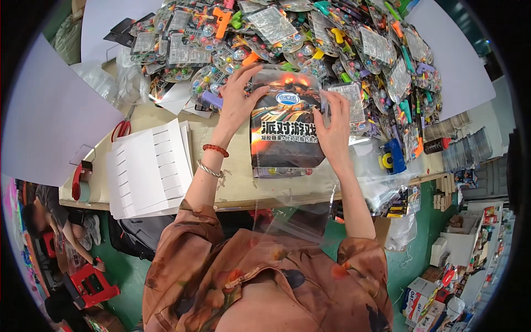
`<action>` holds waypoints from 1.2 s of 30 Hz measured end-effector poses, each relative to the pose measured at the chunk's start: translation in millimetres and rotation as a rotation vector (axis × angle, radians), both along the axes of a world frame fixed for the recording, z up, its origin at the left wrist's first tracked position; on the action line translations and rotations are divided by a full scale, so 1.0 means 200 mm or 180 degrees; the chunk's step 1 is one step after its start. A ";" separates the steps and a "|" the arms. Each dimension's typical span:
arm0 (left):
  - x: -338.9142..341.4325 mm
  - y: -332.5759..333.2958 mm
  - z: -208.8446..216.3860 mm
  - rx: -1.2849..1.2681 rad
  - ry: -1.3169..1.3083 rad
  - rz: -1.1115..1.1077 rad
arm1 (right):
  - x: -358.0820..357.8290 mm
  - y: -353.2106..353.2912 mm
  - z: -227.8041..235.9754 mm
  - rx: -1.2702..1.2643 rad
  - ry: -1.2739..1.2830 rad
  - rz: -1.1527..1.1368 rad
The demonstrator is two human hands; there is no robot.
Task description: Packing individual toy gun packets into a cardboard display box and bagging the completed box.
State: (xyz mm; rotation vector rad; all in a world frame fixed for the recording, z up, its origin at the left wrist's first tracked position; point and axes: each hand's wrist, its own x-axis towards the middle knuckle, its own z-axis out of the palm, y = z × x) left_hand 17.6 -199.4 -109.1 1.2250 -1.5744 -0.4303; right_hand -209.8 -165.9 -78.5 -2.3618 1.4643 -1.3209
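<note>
A dark box [285, 119] with flame artwork and large lettering stands at the table's front edge, inside a clear plastic bag [296, 205]. Loose film from the bag trails down over the edge toward my body. My left hand [241, 99] is on the box's upper left side, its thumb over the front and its fingers at the top edge. On the opposite side, my right hand [334, 124] holds the box and film, fingers curled at the right edge and thumb against the front. A purple-grey packet [282, 172] shows just below the box.
Carded toys [271, 25] are heaped across the far side. White card sheets [149, 169], red scissors [123, 128] and a tape dispenser [82, 180] lie at left. A blue tape dispenser [392, 156] sits at right. Another person [61, 216] is at lower left.
</note>
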 end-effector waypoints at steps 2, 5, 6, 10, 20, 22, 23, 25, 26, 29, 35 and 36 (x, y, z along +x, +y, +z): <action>0.01 -0.01 -0.01 0.0025 -0.0046 -0.0043 | 0.00 0.00 0.00 0.0059 -0.0032 -0.0027; 0.02 -0.02 -0.02 0.0097 -0.0166 -0.0109 | -0.02 -0.02 -0.02 0.0184 -0.0026 0.0069; 0.02 -0.02 -0.02 0.0143 -0.0239 -0.0132 | -0.03 -0.02 -0.02 0.0183 -0.0027 0.0068; 0.03 -0.04 -0.03 0.0222 -0.0270 -0.0249 | -0.07 -0.04 0.03 0.0290 0.0222 0.0135; 0.02 0.02 0.04 0.0338 -0.0640 -0.0100 | 0.16 -0.47 0.23 0.1022 -0.0631 0.1494; 0.02 0.01 0.03 0.0317 -0.0640 -0.0084 | 0.24 -0.55 0.18 0.1528 -0.0499 0.1804; 0.02 0.01 0.02 0.0263 -0.0649 -0.0074 | 0.29 -0.57 0.16 0.1669 0.0000 0.1951; 0.01 0.01 0.02 0.0211 -0.0645 -0.0090 | 0.30 -0.70 0.07 0.1782 0.0902 0.2072; 0.01 0.00 0.02 0.0206 -0.0647 -0.0093 | 0.30 -0.72 0.05 0.1799 0.0943 0.2091; 0.04 -0.02 -0.02 0.0171 -0.0513 -0.0121 | 0.35 -0.73 0.06 0.2387 0.0839 0.1922; 0.02 -0.02 0.01 0.0074 -0.0755 -0.0054 | 0.15 -0.82 0.13 0.2297 0.1470 0.1119; 0.03 -0.03 -0.01 0.0120 -0.0690 -0.0057 | 0.11 -0.80 0.17 0.2439 0.1722 0.1140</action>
